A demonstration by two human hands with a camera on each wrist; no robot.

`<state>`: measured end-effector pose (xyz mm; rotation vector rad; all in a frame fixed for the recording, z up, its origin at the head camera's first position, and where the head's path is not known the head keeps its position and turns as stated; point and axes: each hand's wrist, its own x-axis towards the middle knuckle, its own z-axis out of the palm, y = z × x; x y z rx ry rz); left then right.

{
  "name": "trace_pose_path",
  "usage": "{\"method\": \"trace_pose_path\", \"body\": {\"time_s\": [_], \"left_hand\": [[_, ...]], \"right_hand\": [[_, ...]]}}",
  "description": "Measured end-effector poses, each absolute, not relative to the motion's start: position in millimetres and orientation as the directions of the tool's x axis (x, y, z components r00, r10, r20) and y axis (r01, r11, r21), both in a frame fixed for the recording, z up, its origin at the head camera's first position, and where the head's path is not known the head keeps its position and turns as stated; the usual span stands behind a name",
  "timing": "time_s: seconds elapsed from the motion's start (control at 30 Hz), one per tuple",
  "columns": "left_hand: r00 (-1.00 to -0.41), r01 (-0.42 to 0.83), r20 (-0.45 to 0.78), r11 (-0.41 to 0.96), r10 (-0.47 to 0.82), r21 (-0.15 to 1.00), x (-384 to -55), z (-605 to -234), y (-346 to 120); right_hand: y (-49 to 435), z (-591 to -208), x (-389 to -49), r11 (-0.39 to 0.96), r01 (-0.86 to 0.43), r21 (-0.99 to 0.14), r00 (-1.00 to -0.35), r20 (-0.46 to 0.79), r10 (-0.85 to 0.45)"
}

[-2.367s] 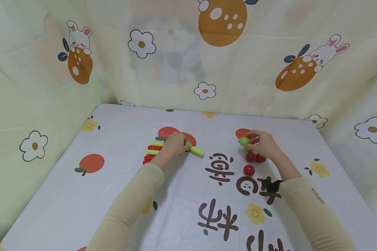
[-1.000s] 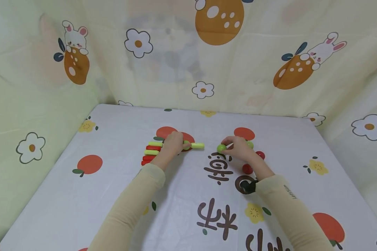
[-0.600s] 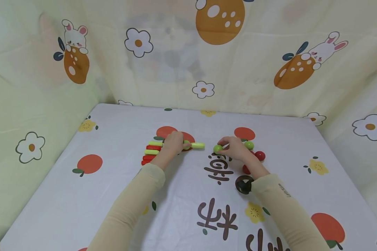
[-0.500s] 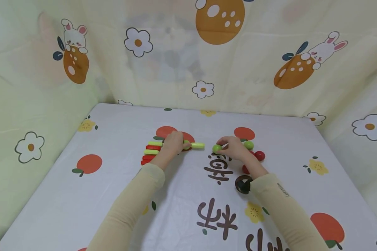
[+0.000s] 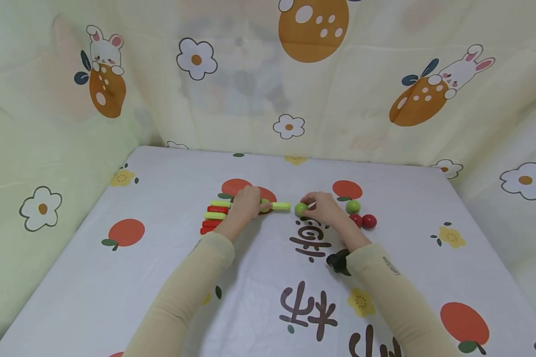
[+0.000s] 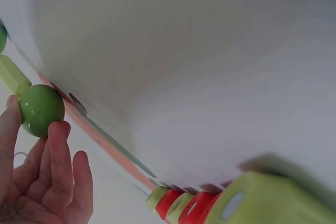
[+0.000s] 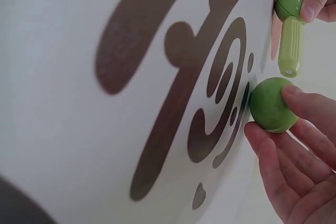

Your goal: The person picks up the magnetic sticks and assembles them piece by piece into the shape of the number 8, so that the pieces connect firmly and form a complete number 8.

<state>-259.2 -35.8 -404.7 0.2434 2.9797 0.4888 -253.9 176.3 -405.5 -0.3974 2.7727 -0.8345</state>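
Note:
My left hand [image 5: 246, 204] pinches a green ball [image 6: 42, 109] between thumb and fingers. A light green ribbed stick [image 5: 280, 206] juts from that ball toward the right. My right hand [image 5: 323, 209] pinches a second green ball [image 7: 273, 104] by thumb and fingertips, low over the tablecloth. In the right wrist view this ball sits just short of the stick's free end, a small gap between them. That end shows a small pale hole. Beside my left hand several red and light green sticks [image 5: 214, 216] lie in a row, partly covered by the hand and forearm.
A loose green ball [image 5: 353, 206] lies right of my right hand. Close to it are two red balls [image 5: 369, 221], one partly behind the wrist. Printed white cloth [image 5: 129, 297] covers the table, and a patterned curtain [image 5: 245, 99] hangs along its back and sides.
My right hand has picked up a green ball from the right-hand group and carried it left, close to the stick. The stick has turned from slanted to level. My left hand stays put.

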Motion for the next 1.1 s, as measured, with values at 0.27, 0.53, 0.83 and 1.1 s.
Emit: {"method": "trace_pose_path", "body": {"time_s": [0.27, 0.53, 0.83, 1.1], "left_hand": [[-0.982, 0.132, -0.090, 0.943, 0.166, 0.306, -260.8, -406.2, -35.0], [-0.981, 0.133, -0.093, 0.943, 0.169, 0.306, -264.3, -409.3, -33.6], [-0.982, 0.139, -0.086, 0.947, 0.170, 0.289, -264.5, -409.5, -30.9], [-0.982, 0.129, -0.094, 0.946, 0.164, 0.297, -263.1, -407.6, -31.5]], "right_hand": [[173.1, -406.0, -258.4, 0.800, -0.190, -0.569, -0.938, -0.136, -0.319], [171.9, -407.8, -261.4, 0.797, -0.187, -0.574, -0.934, -0.148, -0.326], [170.3, -408.1, -261.8, 0.781, -0.197, -0.593, -0.932, -0.135, -0.338], [167.9, -408.3, -262.8, 0.794, -0.178, -0.581, -0.935, -0.152, -0.321]]}}
